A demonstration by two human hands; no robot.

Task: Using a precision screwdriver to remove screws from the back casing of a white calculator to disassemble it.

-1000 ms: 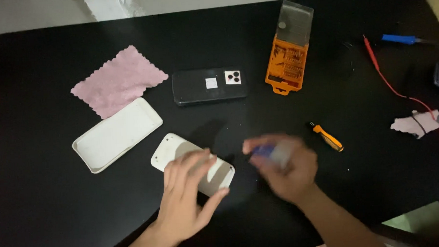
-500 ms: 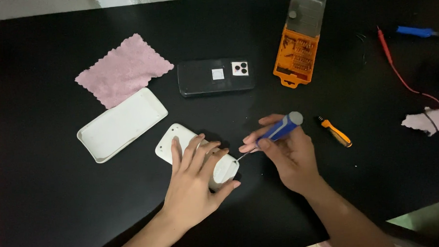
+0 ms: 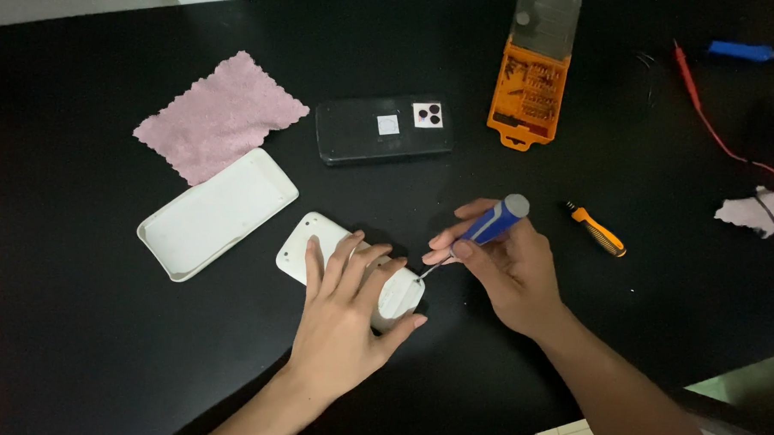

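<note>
The left hand [image 3: 348, 317] lies flat, fingers spread, on a white rounded device [image 3: 320, 254] resting face down near the middle of the black bench [image 3: 83, 357], pressing it in place rather than gripping it. Just to its right, the right hand [image 3: 505, 273] is closed around a blue-handled screwdriver [image 3: 494, 222], thumb and fingers pinched on the grip; the thin metal tip slants down and left to meet the right end of the white device. The two hands sit close together, near but not touching. To the left of the device, just beside it and a little farther away, lies a white cover [image 3: 220, 213] with its hollow side up, tilted diagonally. Beyond that, toward the far left, a pink cloth [image 3: 220, 113] with a wavy edge is spread flat. Far from the hands, near the middle, lies a dark rectangular device [image 3: 384, 129] with a small white patch and a cluster of round lenses. To the far right of it stands open an orange bit case [image 3: 528, 84] with a clear lid. A small orange-and-black screwdriver [image 3: 598, 230] lies just right of the right hand. At the far right edge run a red probe lead [image 3: 710, 125], a blue probe [image 3: 741, 51] and a crumpled pink cloth [image 3: 760, 211].
</note>
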